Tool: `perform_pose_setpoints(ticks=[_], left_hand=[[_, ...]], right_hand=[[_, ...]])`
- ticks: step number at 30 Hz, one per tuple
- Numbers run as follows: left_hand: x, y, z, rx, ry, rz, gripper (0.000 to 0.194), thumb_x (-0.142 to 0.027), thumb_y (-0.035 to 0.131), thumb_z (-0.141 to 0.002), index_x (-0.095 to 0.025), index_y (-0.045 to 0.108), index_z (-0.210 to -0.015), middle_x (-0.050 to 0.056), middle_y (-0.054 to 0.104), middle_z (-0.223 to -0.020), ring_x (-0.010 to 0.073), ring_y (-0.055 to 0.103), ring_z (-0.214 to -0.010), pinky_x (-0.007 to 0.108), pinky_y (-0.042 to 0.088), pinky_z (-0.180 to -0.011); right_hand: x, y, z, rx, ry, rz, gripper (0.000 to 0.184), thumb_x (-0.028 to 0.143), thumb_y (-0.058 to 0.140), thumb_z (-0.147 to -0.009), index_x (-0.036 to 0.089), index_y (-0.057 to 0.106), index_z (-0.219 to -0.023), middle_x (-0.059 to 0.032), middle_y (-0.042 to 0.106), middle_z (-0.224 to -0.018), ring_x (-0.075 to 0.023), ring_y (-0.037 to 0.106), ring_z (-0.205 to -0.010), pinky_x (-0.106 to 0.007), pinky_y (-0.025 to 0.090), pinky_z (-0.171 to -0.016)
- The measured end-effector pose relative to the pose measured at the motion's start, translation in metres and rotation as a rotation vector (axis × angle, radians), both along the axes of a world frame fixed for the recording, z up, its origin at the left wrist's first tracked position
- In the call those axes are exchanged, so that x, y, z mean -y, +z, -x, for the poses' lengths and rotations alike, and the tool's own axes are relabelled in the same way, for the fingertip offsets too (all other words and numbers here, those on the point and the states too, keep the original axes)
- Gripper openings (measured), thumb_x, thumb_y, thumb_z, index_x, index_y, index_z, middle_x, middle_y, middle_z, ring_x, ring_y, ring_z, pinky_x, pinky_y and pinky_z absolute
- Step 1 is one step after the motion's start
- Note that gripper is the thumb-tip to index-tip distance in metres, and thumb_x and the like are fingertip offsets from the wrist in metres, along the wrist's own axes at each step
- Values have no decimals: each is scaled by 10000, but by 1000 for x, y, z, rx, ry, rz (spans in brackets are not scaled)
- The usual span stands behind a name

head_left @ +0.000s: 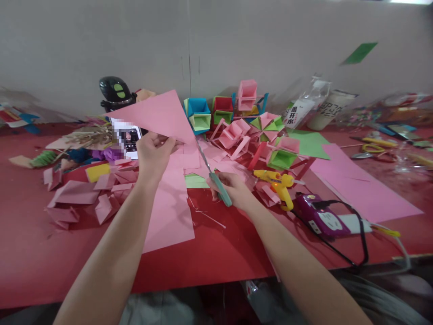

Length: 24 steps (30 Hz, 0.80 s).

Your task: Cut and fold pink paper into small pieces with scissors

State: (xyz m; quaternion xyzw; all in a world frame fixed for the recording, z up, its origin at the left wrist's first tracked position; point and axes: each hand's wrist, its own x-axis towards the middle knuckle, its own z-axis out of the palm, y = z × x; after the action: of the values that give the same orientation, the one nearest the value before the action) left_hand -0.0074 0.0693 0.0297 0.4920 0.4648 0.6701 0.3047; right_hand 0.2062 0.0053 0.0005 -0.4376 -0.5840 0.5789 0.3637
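black object [117, 88]: base hidden behind raised pink sheet [162, 113] | phone [133, 142]: partly pixelated, upper edge behind the sheet | right hand [235, 187]: some fingers hidden by scissors [221, 189] handle | left forearm [118, 234], right forearm [291, 248]: cut off by lower edge | surface [223, 262]: cut off at both sides | small coloured pieces [363, 113], far right: too blurred to tell

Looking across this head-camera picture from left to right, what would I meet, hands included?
Green crinkled piece, yellow scrap, left hand holding pink paper, right hand gripping scissors, yellow glue gun, purple case.
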Motion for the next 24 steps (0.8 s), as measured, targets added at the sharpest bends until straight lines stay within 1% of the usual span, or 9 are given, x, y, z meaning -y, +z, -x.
perform_pose_setpoints(ticks=[7, 14, 20, 24], left_hand=[[0, -2, 0, -15, 0, 2, 52, -202, 707, -761, -165, 720, -794, 41, 764, -785, 173, 750, -711, 333, 654, -805], [2, 0, -2, -6, 15, 26, 63, -202, 728, -749, -152, 722, -787, 55, 769, -792, 183, 755, -719, 334, 656, -798], [2, -1, -1, -8, 4, 5, 46, -203, 729, -754, -164, 719, -777, 45, 765, -775, 185, 753, -706, 347, 657, -807], [2, -1, 0, -16, 11, 15, 38, -198, 719, -759, -168, 709, -780, 53, 769, -790, 198, 757, -723, 364, 658, -811]], right_hand=[[-1, 2, 0, 15, 6, -11, 463, 583, 768, -751, 196, 534, -651, 3, 603, -545, -128, 573, -513, -267, 465, -527], [-1, -1, 1, -8, 1, -5, 452, 572, 770, -754, 192, 541, -673, 6, 604, -561, -127, 577, -515, -269, 464, -533], [-1, -1, 0, 21, 1, -9, 450, 575, 761, -763, 195, 537, -675, 0, 609, -547, -129, 564, -509, -261, 434, -502], [-2, -5, -1, 31, 6, -20, 446, 572, 759, -768, 198, 535, -676, 1, 609, -528, -121, 539, -490, -251, 407, -480]])
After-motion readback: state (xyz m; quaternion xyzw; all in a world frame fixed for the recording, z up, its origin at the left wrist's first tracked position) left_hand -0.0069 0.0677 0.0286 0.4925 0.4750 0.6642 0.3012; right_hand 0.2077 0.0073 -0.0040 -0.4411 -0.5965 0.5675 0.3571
